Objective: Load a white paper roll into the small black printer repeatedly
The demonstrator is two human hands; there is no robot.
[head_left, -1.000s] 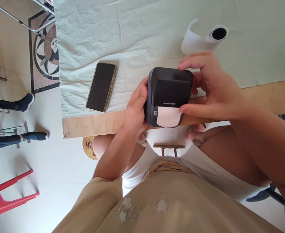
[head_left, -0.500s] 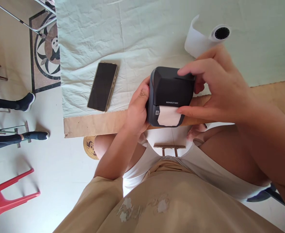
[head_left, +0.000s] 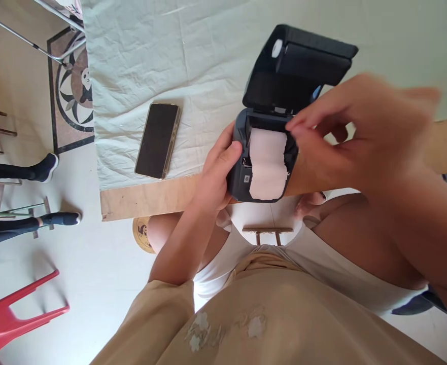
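The biggest thing is the brown wooden counter (head_left: 150, 197), with a thin, wrinkly, pale green cloth (head_left: 215, 61) over most of it. Low on the floor, toward 8 o'clock, is a red plastic seat (head_left: 0, 324) with its legs poking out sideways.

Just off the middle, toward 2 o'clock, is a black plastic box with rounded corners (head_left: 241, 188). It is at the near edge of the counter; I cannot tell if it sits there or is held up. Its black hinged lid (head_left: 299, 71) stands wide open, tipped toward 1 o'clock. So I think the opening is done. The lid is not shut again, and the inside seems to be what needs work now.

The right grip (head_left: 364, 126) is at the box's 3 o'clock side. Its thumb and finger tips are close together by the paper's edge, but it is blurry, so I cannot tell if they pinch anything. The left grip (head_left: 219, 170) is curled tight around the box's 9 o'clock side.

Farther toward 9 o'clock lies a flat black phone in a clear case (head_left: 157, 141). Smallest is a white paper strip with ragged edges (head_left: 268, 162), lying inside the box and over its front.
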